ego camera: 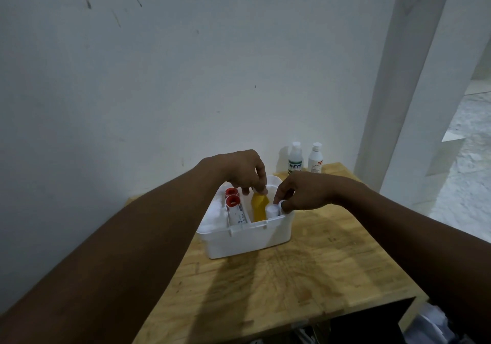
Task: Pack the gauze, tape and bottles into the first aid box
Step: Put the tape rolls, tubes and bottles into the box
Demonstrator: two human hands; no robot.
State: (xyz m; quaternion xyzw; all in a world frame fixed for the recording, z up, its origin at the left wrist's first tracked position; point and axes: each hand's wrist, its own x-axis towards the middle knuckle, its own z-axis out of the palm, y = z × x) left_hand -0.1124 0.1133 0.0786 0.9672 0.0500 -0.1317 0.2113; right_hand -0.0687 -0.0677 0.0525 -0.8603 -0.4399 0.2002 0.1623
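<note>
So, both hands are over the open white first aid box (247,240), which sits on a wooden table (292,290) pushed up against a pale wall.

The left hand (240,169) reaches down from above with fingers curled, and its fingertips (263,190) pinch the top of a yellow bottle (259,208) standing in the middle compartment. The right hand (305,192) comes in from the right side, fingers bent around the cap end of a small white bottle (273,210) in the right-hand compartment, right up against the box's near wall. Looks like a pinch grip on the cap, though the hand hides most of it.

Over in the left part of the box there are two red tape rolls (232,197), one behind the other, and a white tube or packet with print on it (239,214) lying in front of them. Further left is some white padded stuff, probably the gauze (215,208), but it's blown out so I can't say for sure.

Two more bottles stand at the back of the table, behind the box by the wall: one with a green label (295,158) and one with a red-marked label (315,158), just beside each other.
</note>
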